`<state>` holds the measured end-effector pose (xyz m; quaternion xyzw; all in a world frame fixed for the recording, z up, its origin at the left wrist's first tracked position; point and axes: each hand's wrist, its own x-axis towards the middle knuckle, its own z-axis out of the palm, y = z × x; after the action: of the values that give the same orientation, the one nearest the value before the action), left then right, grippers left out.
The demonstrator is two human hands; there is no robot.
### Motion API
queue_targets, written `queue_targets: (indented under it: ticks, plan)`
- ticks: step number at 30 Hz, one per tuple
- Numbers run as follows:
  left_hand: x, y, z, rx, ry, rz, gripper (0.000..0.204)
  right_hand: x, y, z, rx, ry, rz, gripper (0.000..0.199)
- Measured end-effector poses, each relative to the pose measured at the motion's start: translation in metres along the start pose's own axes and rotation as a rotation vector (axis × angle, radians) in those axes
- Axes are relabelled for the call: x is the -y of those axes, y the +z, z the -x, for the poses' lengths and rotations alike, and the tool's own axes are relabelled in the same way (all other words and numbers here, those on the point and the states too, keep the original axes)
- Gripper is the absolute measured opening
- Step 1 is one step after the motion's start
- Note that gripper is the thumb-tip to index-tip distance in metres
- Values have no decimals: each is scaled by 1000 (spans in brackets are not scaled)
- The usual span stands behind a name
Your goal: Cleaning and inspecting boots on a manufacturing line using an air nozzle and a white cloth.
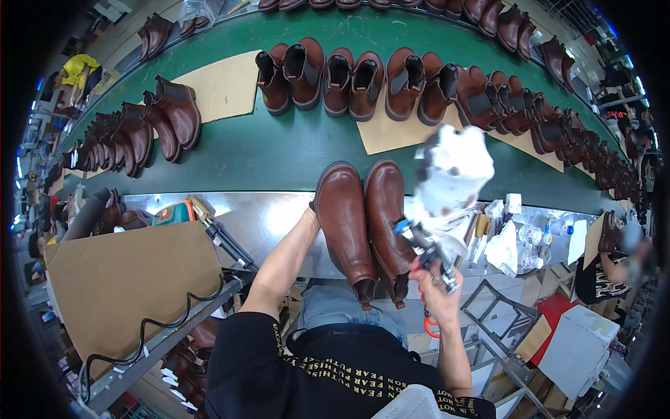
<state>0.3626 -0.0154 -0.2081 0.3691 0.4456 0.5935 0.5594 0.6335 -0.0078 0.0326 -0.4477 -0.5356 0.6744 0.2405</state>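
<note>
A pair of brown leather Chelsea boots [344,223] is side by side in front of me, toes pointing away and shafts toward my waist. My left hand [313,218] reaches under the outer side of the left boot and holds the pair; the boot hides most of its fingers. In my right hand [440,297] is a metal spray gun [434,255], its fingers wrapped round it. Its nozzle end is close to the right boot's side. A white wrapped bundle with dark stains [455,167] rises beyond the spray gun. An orange-red coiled hose [430,322] hangs below my right hand.
Across the green conveyor belt [237,150] stand rows of brown boots [303,73], some on cardboard sheets [223,91]. Bottles [534,237] and crumpled white paper [502,248] lie on the metal ledge at right. A cardboard panel [132,293] stands at left. Other people work farther off.
</note>
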Motion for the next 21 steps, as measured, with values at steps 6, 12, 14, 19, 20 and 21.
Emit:
queue_targets:
  ticks: [6, 12, 14, 19, 20, 21]
  plan:
    - [-11, 19, -4, 22, -432, 1104, 36, 26, 39, -7, 72, -83, 271, 37]
    - [10, 2, -5, 99, -662, 1673, 36, 30, 22, 21, -138, -65, 354, 22]
    - [36, -8, -8, 143, -488, 1278, 36, 47, 28, 34, -79, -68, 160, 17]
    - [43, -1, -9, 209, -258, 708, 37, 47, 46, 2, -44, -44, 230, 13]
    - [34, 0, -6, 187, -249, 728, 37, 38, 43, -4, -80, -39, 239, 13]
    - [34, -1, -5, 187, -249, 726, 37, 33, 41, -8, -117, -34, 249, 14]
